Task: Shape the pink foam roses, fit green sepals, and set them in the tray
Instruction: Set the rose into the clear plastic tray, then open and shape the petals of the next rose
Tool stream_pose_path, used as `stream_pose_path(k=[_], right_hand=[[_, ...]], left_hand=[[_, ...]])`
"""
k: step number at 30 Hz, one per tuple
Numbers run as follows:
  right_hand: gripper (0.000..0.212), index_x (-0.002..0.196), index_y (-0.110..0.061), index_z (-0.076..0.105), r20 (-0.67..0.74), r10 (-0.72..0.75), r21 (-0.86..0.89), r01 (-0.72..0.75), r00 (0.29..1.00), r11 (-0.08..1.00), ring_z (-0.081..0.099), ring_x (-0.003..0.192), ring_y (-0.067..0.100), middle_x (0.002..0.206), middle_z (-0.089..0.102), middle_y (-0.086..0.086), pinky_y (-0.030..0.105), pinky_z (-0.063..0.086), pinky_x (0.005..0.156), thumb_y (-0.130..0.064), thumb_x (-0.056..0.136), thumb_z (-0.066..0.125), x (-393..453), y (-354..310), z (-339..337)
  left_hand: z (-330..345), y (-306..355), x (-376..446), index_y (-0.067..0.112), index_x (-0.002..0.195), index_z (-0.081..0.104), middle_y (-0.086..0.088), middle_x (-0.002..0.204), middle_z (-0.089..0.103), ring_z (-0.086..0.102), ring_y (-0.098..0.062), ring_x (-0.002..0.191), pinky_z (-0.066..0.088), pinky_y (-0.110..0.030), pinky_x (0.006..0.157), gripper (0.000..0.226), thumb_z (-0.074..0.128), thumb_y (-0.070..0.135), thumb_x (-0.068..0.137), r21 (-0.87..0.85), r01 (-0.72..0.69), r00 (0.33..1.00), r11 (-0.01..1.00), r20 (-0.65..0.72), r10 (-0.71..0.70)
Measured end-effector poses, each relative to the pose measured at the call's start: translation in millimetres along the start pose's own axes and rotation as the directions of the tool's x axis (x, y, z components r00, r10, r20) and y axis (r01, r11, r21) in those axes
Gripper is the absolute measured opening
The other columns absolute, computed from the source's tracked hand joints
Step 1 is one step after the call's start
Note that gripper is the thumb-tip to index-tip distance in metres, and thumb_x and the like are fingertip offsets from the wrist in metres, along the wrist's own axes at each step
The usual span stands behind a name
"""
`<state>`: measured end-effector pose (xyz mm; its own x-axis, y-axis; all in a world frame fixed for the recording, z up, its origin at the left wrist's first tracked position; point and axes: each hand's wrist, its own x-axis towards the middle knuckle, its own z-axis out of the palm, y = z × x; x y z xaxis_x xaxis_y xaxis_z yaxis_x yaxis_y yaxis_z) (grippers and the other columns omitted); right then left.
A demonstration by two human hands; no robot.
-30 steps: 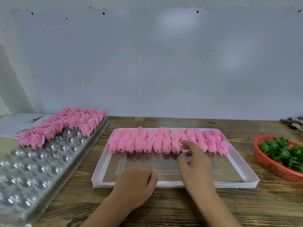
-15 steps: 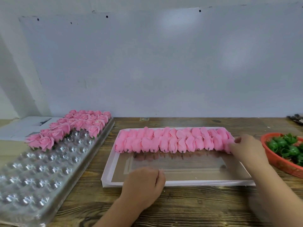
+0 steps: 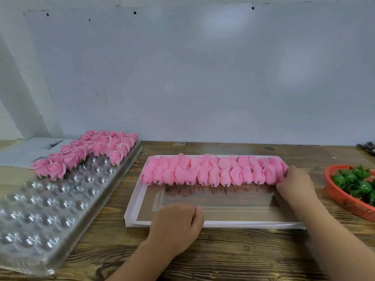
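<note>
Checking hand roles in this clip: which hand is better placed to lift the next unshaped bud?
Right. The right hand already touches the end bud of the row; the left hand rests curled on the white box edge.

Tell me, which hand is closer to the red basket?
Right. The right hand is at the bud row's right end, just left of the red basket; the left hand rests at the white tray's near edge.

Wooden table (image 3: 233,258): blister tray (image 3: 40,216), white box (image 3: 134,201), orange basket (image 3: 345,201), papers (image 3: 26,151)
</note>
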<state>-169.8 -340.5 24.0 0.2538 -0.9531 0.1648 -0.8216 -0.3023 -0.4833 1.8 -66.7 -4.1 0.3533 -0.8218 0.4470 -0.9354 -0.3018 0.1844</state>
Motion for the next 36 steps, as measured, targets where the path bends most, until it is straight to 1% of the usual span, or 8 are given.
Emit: stream_pose_path(k=[3,9,14,16,20,28,31,36], right_hand=[[0.007,0.075,-0.002,0.056,-0.003,0.004,0.016,-0.004,1.000,1.000,0.049,0.062,0.030,0.064,0.052,0.011,0.030,0.035,0.055,-0.002,0.076,0.062,1.2,0.8,-0.8],[0.040,0.059,0.000,0.062,0.059,0.050,0.060,-0.054,0.997,0.997,0.053,0.055,0.025,0.054,0.054,0.011,0.027,0.035,0.049,-0.026,0.089,0.060,6.3,6.7,-14.0],[0.007,0.074,-0.013,0.069,0.185,0.113,0.206,-0.151,0.976,0.967,0.066,0.081,0.027,0.079,0.071,0.011,0.040,0.055,0.080,-0.016,0.076,0.074,0.6,7.7,-33.0],[0.013,0.087,-0.011,0.070,0.186,0.141,0.298,-0.193,0.972,0.935,0.067,0.086,0.029,0.083,0.071,0.012,0.047,0.057,0.086,-0.009,0.075,0.076,-3.3,10.8,-37.1],[0.012,0.091,-0.003,0.070,0.129,0.152,0.456,-0.195,0.980,0.868,0.063,0.071,0.017,0.080,0.070,0.010,0.028,0.047,0.056,-0.005,0.080,0.073,-10.9,17.4,-41.1],[0.005,0.090,0.006,0.065,0.395,-0.035,0.904,-0.381,0.918,0.193,0.071,0.067,0.016,0.081,0.071,0.015,0.020,0.060,0.064,0.005,0.085,0.065,-41.5,-12.5,-31.0],[0.014,0.087,0.002,0.067,0.459,-0.198,0.889,-0.445,0.866,0.111,0.071,0.070,0.014,0.076,0.071,0.010,0.021,0.059,0.064,0.001,0.073,0.071,-63.7,-41.8,-25.8],[0.043,0.108,0.002,0.060,0.453,-0.324,0.889,-0.448,0.831,0.092,0.070,0.080,0.022,0.090,0.070,0.018,0.025,0.061,0.074,-0.004,0.069,0.076,-108.2,-81.6,-9.9]], left_hand=[[-0.1,0.1,-0.3,0.026,0.060,0.043,0.012,0.054,0.042,0.036,-0.003,0.045,0.018,-0.011,0.046,0.049,0.019,0.050,0.095,-0.004,-0.002,1.000,1.000,-0.003,0.002],[1.0,-0.9,0.3,0.026,0.060,0.041,0.012,0.053,0.040,0.039,-0.003,0.046,0.021,-0.013,0.046,0.049,0.017,0.052,0.093,-0.032,-0.002,1.000,0.999,0.000,0.002],[0.4,0.0,1.2,0.027,0.059,0.038,0.011,0.054,0.042,0.041,-0.004,0.048,0.023,-0.013,0.047,0.049,0.014,0.054,0.092,-0.037,0.013,1.000,0.999,0.021,-0.012],[0.0,0.3,1.7,0.026,0.057,0.036,0.010,0.053,0.041,0.040,-0.004,0.047,0.023,-0.013,0.047,0.049,0.015,0.053,0.092,-0.035,0.021,0.999,0.999,0.029,-0.020],[-0.5,0.2,1.8,0.027,0.055,0.030,0.012,0.051,0.038,0.038,-0.003,0.045,0.020,-0.014,0.045,0.047,0.016,0.052,0.092,-0.025,0.026,0.999,0.999,0.036,-0.025],[-8.9,1.3,12.9,0.034,0.069,0.049,0.015,0.064,0.053,0.051,-0.001,0.060,0.035,-0.011,0.055,0.029,0.046,0.038,0.098,-0.195,0.190,0.980,0.962,0.101,-0.173],[-24.0,10.2,26.9,0.038,0.075,0.059,0.023,0.067,0.062,0.057,0.006,0.068,0.040,-0.011,0.062,0.023,0.053,0.040,0.098,-0.496,0.335,0.942,0.801,0.210,-0.263],[-33.9,37.4,41.3,0.038,0.102,0.073,0.016,0.109,0.073,0.068,-0.002,0.106,0.053,-0.032,0.094,0.037,0.056,0.068,0.087,-0.815,0.548,0.837,0.188,0.535,-0.117]])
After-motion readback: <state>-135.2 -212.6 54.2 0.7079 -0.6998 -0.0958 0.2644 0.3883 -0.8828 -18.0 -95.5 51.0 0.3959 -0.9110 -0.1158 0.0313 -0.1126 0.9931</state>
